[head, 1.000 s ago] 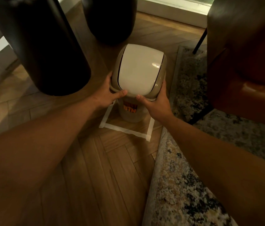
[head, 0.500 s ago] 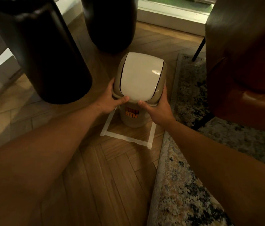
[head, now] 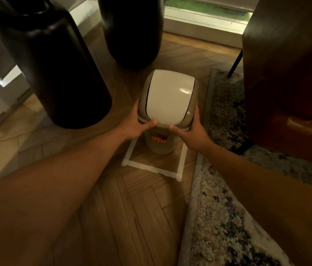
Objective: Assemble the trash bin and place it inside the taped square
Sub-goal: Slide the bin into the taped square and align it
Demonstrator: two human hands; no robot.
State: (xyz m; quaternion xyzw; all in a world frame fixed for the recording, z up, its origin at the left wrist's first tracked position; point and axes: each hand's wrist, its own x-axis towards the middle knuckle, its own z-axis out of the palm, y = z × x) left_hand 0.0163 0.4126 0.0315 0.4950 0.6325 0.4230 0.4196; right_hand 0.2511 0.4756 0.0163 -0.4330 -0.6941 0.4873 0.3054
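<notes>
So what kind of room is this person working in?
Most likely a home living room: herringbone wood floor, a patterned rug, a brown leather chair and tall dark floor vases beside a low window.

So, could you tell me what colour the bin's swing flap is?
Cream-white flap, seen in the head view.

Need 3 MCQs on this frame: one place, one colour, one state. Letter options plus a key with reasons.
1. Where does the beige plastic trash bin stand?
A on the patterned rug
B within the white taped square
C on the brown chair

2. What colour is the bin's label lettering?
A orange
B blue
C green

3. What is the state of the cream swing lid?
A lying on the floor
B missing
C seated on the bin

Key: B, tape lines flank its base; A, orange letters show; C, left hand and right hand grip the fitted top.
</notes>
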